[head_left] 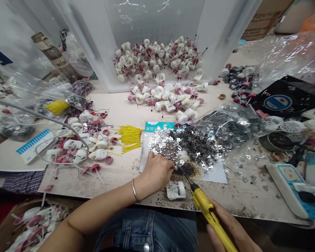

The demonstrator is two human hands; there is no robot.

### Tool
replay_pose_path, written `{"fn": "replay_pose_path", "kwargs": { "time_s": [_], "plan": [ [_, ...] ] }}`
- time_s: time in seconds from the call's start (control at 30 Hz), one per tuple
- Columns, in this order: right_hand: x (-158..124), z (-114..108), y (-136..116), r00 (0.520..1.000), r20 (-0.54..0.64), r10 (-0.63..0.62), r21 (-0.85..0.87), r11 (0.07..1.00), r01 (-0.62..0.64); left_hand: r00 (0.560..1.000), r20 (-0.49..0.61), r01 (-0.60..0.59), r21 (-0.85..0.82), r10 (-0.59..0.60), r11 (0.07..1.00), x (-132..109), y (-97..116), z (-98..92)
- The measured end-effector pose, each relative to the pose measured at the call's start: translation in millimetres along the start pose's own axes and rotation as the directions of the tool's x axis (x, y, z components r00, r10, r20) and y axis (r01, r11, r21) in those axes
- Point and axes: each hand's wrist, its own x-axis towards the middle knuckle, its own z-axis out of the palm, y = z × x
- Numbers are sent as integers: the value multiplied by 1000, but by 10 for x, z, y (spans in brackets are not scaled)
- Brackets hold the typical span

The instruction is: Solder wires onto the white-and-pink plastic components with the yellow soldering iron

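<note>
My right hand (229,224) is wrapped round a yellow electric screwdriver (206,204). Its dark bit points up and left at a heap of tiny dark screws (187,168). Close to the tip, my left hand (157,173) is closed with its fingers curled down; whatever they pinch is hidden. Just beyond those fingers lie shiny metal plates (164,143) and a pile of small black parts (199,143), both spread on a white sheet (217,177). A white plastic housing (175,190) rests at the table's near edge, below my left hand.
Yellow wires (130,138) lie left of the sheet. More white and pink assemblies fill the left side and a large translucent bin (212,70) at the back. A power strip (288,189), a black fan (280,99) and a plastic bag of parts (231,122) occupy the right.
</note>
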Motion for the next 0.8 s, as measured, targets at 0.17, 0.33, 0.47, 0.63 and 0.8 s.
{"fn": "replay_pose_path", "kwargs": {
  "time_s": [0.17, 0.33, 0.47, 0.63, 0.8],
  "plan": [
    [27, -34, 163, 984, 121, -130, 28, 991, 127, 997, -79, 23, -6, -24, 1000, 63, -25, 73],
    [51, -35, 211, 971, 119, -208, -3, 978, 210, 995, -95, 29, 34, -25, 999, 103, -10, 91],
    [65, -62, 218, 959, 163, -232, -45, 969, 242, 996, -88, 28, 56, -23, 998, 122, 22, 74],
    [96, -89, 204, 943, 200, -265, -59, 958, 281, 996, -86, 29, 64, -24, 998, 137, 45, 74],
    [79, -69, 152, 971, 131, -198, -72, 975, 209, 996, -78, 41, 59, -37, 997, 160, 50, 63]
  ]
}}
